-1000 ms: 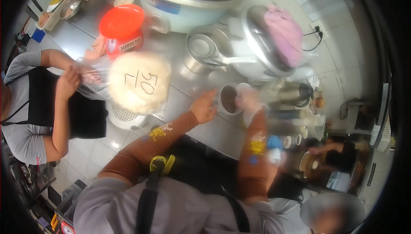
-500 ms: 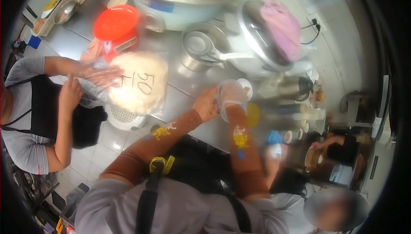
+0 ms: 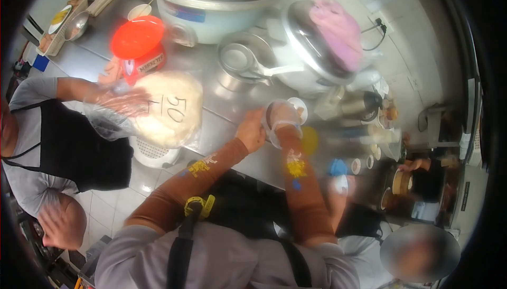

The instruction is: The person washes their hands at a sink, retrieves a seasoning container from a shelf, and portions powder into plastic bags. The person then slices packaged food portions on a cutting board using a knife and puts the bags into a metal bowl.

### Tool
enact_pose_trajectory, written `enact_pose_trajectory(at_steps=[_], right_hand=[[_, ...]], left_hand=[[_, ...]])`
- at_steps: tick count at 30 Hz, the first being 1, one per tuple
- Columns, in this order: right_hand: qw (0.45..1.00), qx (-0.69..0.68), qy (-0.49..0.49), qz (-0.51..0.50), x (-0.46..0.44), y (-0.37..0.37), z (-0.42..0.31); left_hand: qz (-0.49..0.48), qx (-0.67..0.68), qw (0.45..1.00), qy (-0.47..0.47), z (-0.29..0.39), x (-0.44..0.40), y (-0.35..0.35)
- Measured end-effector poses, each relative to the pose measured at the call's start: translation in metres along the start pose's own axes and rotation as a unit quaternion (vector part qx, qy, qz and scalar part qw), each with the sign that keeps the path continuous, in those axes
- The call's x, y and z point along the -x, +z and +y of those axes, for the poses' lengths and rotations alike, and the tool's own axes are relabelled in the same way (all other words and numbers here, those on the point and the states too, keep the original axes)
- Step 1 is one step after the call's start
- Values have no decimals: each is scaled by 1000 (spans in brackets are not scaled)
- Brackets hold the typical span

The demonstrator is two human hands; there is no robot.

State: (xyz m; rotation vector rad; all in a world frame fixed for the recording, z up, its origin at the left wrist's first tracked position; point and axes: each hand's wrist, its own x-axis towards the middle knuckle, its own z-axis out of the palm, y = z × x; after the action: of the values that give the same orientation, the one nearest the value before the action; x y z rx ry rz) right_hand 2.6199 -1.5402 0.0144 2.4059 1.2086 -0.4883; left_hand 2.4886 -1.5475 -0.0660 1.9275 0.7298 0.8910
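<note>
My left hand (image 3: pixel 250 131) is bare and reaches from the left to my right hand (image 3: pixel 282 118), over the front part of the steel table (image 3: pixel 224 110). Its fingers are closed at the side of the clear plastic glove (image 3: pixel 274 131) that loosely covers my right hand. The gloved fingers are blurred, so their pose is unclear. Just beyond the right hand is a small white dish (image 3: pixel 300 110) with something brownish in it. A yellow round thing (image 3: pixel 309 140) lies to the right, beside my brown sleeve (image 3: pixel 301 183).
At left, a co-worker's gloved hand (image 3: pixel 124 104) touches a bag of pale food (image 3: pixel 169 112) marked "50". Behind are a red container (image 3: pixel 138 38), a steel pot (image 3: pixel 232 80), a large lidded pot (image 3: pixel 211 11) and a cooker (image 3: pixel 311 51) with pink cloth (image 3: pixel 338 30). Another person (image 3: pixel 364 257) stands at right.
The co-worker's bare hand has dropped from beside the bag to their side. My hands stay together in nearly the same place. The whole view has shifted slightly.
</note>
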Motion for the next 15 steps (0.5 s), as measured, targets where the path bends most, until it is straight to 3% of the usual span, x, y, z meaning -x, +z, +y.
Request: enact_pose_trajectory(at_steps=[2,5,8,15], right_hand=[[1000,-3,-3,14,3,1,0],[986,-42,-74,142,-1,19,14],[992,-12,-70,109,-14,21,21],[964,12,-180,194,-15,24,51]], left_hand=[[5,-16,1000,18,-1,1,0],[1,-9,1000,29,1,1,-2],[-63,52,995,-62,10,0,-8],[-16,9,1000,15,-2,3,-8]])
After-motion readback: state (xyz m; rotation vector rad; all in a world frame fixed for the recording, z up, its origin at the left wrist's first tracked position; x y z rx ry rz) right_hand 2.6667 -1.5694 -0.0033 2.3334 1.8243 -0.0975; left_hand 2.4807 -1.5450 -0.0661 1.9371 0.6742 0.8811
